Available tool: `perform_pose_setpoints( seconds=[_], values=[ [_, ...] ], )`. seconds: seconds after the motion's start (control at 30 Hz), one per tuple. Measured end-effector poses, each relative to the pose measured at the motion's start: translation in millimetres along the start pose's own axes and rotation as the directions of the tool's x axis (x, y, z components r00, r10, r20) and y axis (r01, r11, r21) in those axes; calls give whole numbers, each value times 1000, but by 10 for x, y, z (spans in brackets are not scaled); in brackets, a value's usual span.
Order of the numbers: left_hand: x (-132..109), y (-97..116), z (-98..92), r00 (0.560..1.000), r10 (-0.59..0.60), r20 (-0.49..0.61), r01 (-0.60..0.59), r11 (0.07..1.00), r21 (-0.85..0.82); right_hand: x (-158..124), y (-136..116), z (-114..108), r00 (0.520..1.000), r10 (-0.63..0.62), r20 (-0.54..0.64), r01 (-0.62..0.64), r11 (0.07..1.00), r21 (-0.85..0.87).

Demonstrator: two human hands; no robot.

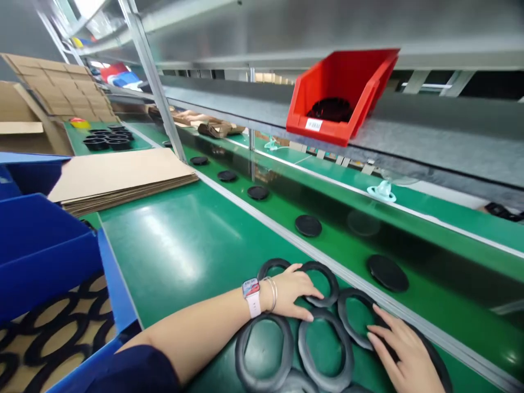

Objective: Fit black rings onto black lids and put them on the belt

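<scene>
Lying beneath both hands (293,293) (405,349), black rings (347,357)

The head camera looks forward and down from close above the left hand (293,293) and right hand (409,349), across the green worktop (216,240) past its far edge.

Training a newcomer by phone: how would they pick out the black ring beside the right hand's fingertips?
Start at the green tabletop and follow its metal edge strip to the black rings. The target ring lies between the left hand and right hand, close to the strip. Those right fingers are at its rim, while the next ring is mostly hidden under that hand.
</scene>
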State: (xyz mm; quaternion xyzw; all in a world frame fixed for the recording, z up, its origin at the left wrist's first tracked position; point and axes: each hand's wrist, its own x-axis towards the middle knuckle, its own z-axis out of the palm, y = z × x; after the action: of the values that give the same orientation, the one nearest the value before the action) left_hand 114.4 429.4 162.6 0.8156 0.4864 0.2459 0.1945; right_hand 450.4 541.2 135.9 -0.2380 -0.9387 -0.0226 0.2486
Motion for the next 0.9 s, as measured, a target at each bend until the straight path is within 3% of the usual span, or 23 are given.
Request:
perform_pose_setpoints(
  seconds=[0.27,0.6,0.9],
  values=[
    [-9,46,-52,999,-44,-4,44,997,-61,24,53,53,998,-52,-29,50,995,-86],
    [-14,72,-100,992,-119,32,120,992,-50,113,-204,-31,983,183,26,-184,982,38],
    [17,138,-145,986,-160,49,161,987,-20,124,-241,-53,965,246,89,-255,960,115]
  ],
)
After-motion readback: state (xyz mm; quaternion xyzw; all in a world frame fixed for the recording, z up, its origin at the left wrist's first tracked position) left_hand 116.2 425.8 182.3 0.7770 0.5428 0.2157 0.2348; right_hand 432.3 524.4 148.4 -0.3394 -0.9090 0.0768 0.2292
